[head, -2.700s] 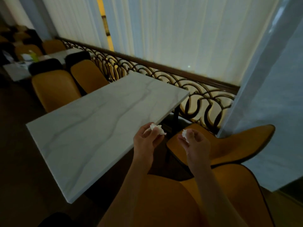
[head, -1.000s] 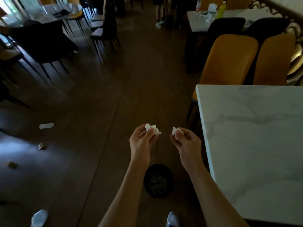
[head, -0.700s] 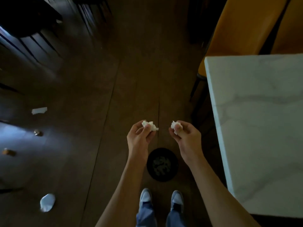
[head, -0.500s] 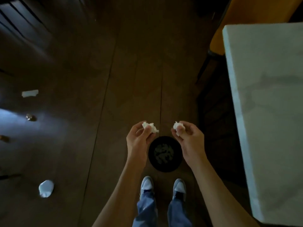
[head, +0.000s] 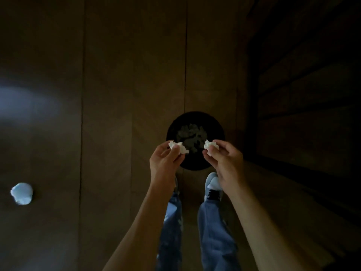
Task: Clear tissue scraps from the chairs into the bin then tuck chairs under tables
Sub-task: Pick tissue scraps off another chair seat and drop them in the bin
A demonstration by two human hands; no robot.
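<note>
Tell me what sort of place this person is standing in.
Only a dim indoor room can be told, perhaps somewhere being tidied. It has a dark wood-plank floor, a round black bin holding crumpled tissue, and a pale scrap lying on the floor. No furniture shows clearly.

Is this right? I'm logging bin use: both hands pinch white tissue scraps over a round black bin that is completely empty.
Not quite. In the head view the left hand and right hand each pinch a crumpled white tissue scrap over the round black bin, but the bin is not empty: pale crumpled scraps already lie inside it.
</note>
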